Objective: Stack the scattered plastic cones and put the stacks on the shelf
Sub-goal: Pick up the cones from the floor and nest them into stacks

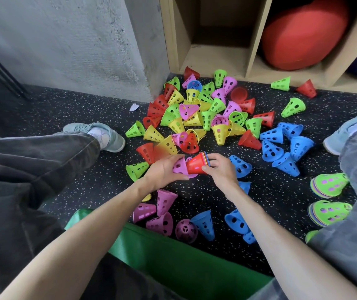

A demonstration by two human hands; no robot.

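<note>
My left hand [164, 169] fingers grip one pink perforated cone [180, 165]; my right hand [221, 167] fingers hold a nested stack, red outermost [196, 164]. Beyond, loose plastic cones [205, 113] litter the speckled floor [86, 118] before the wooden shelf [214, 57]. Two green-topped stacks [329, 185] lie at the floor's right edge. No writing legible.

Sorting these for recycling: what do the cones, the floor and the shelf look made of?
Cones: thin moulded plastic, bright, slightly glossy, punched with holes. Floor: likely rubber matting, matte black with pale flecks. Shelf: seemingly laminated board, smooth beige panels.
</note>
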